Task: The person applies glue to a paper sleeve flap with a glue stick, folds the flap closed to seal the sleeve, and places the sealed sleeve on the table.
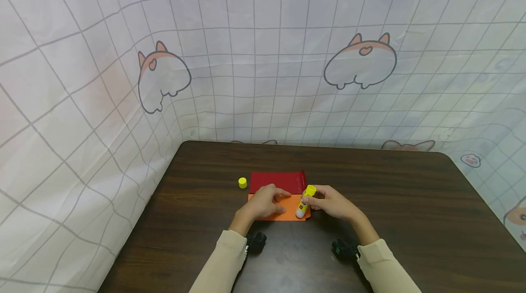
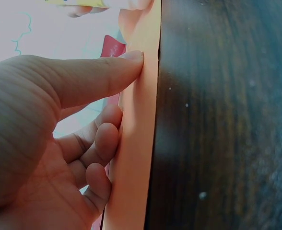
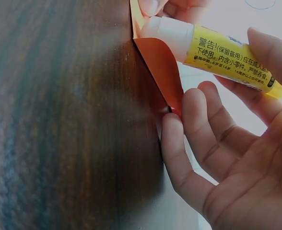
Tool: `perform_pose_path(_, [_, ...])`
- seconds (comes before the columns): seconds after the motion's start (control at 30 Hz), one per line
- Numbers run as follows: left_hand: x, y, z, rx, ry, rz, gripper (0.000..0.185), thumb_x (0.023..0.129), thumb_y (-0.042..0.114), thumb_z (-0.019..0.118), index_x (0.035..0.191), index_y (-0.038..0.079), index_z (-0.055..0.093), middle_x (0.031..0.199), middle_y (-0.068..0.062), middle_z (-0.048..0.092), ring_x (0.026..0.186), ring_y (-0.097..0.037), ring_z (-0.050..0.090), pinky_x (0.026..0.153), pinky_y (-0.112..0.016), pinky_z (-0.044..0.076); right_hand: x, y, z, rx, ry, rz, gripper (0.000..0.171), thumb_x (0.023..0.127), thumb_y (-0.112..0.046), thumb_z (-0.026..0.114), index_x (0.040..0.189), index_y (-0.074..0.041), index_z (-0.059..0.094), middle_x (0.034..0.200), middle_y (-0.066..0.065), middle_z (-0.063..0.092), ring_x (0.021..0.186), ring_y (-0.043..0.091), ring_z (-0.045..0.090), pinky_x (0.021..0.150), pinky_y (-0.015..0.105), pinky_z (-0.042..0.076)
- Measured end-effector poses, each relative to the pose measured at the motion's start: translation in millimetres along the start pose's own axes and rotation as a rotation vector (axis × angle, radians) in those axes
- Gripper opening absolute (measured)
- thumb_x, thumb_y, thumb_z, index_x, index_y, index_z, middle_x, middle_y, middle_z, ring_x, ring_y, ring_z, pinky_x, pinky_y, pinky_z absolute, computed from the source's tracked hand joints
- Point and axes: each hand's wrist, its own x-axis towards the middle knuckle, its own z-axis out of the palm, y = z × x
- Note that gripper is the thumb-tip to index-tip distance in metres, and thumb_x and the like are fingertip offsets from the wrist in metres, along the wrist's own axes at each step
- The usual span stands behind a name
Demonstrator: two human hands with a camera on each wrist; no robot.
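Observation:
An orange sheet of paper (image 1: 290, 215) lies on the table, its far side along a dark red paper piece (image 1: 275, 181). My left hand (image 1: 263, 203) rests on the orange sheet; thumb and fingertips press its surface in the left wrist view. Between thumb and fingers, my right hand (image 1: 334, 201) holds an uncapped yellow glue stick (image 3: 227, 57), tilted, with its white end down at the sheet's right part. In the right wrist view an orange flap (image 3: 161, 64) curls up from the table beneath the glue stick. Other right fingertips are right at this flap.
A yellow cap (image 1: 242, 183) sits on the dark wooden table (image 1: 205, 170), left of the red paper. Black wrist devices (image 1: 256, 243) are on both forearms. Behind the table hangs a white gridded cloth (image 1: 263, 69) with cartoon animals.

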Motion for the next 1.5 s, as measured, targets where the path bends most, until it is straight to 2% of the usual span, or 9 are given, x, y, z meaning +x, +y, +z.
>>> perform_pose_path(0.13, [-0.1, -0.1, 0.0, -0.002, 0.003, -0.002, 0.044, 0.087, 0.019, 0.082, 0.129, 0.022, 0.073, 0.096, 0.001, 0.059, 0.089, -0.013, 0.051, 0.072, -0.024, 0.046, 0.0, 0.7, -0.2, -0.002, -0.003, -0.002, 0.033, 0.101, -0.031, 0.065, 0.12, -0.004, 0.066, 0.106, 0.011, 0.069, 0.095, 0.026, 0.066, 0.088, 0.038, 0.06])
perform_pose_path(0.3, [-1.2, 1.3, -0.6, -0.013, 0.004, -0.014, 0.043, 0.086, 0.019, 0.082, 0.128, 0.022, 0.073, 0.095, 0.001, 0.058, 0.089, -0.013, 0.051, 0.071, -0.024, 0.046, 0.7, 1.1, 0.0, -0.014, -0.002, -0.026, 0.031, 0.101, -0.03, 0.064, 0.118, -0.005, 0.067, 0.105, 0.011, 0.069, 0.094, 0.026, 0.066, 0.085, 0.035, 0.06])
perform_pose_path(0.73, [-1.3, 2.0, -1.0, 0.001, 0.01, -0.003, 0.044, 0.086, 0.017, 0.083, 0.128, 0.021, 0.073, 0.098, -0.001, 0.06, 0.091, -0.013, 0.052, 0.075, -0.024, 0.047, 1.0, -2.0, 0.8, -0.022, 0.041, -0.033, 0.028, 0.101, -0.029, 0.065, 0.114, -0.004, 0.065, 0.099, 0.017, 0.065, 0.081, 0.026, 0.06, 0.074, 0.033, 0.056])
perform_pose_path(0.93, [-0.9, 1.2, -1.1, 0.002, 0.011, -0.001, 0.044, 0.086, 0.018, 0.083, 0.129, 0.022, 0.073, 0.098, 0.0, 0.061, 0.09, -0.013, 0.052, 0.075, -0.024, 0.047, 0.2, -2.8, 1.2, 0.01, 0.059, -0.025, 0.032, 0.103, -0.029, 0.063, 0.122, -0.003, 0.063, 0.109, 0.019, 0.067, 0.083, 0.026, 0.063, 0.078, 0.035, 0.059])
perform_pose_path(1.23, [-0.6, 0.1, -0.2, -0.014, 0.015, -0.01, 0.044, 0.086, 0.018, 0.083, 0.128, 0.021, 0.073, 0.096, 0.001, 0.059, 0.089, -0.013, 0.052, 0.073, -0.025, 0.047, 1.1, -0.8, 2.4, 0.048, 0.093, -0.011, 0.043, 0.104, -0.03, 0.061, 0.137, -0.002, 0.056, 0.11, 0.021, 0.065, 0.08, 0.027, 0.06, 0.077, 0.037, 0.061])
perform_pose_path(1.5, [0.1, 0.1, 0.2, -0.009, 0.015, -0.017, 0.043, 0.086, 0.019, 0.083, 0.128, 0.022, 0.073, 0.096, 0.001, 0.059, 0.089, -0.014, 0.051, 0.073, -0.025, 0.047, 1.5, -1.3, 2.6, 0.048, 0.101, -0.026, 0.042, 0.104, -0.024, 0.06, 0.139, -0.003, 0.054, 0.118, 0.022, 0.064, 0.085, 0.029, 0.062, 0.079, 0.044, 0.061])
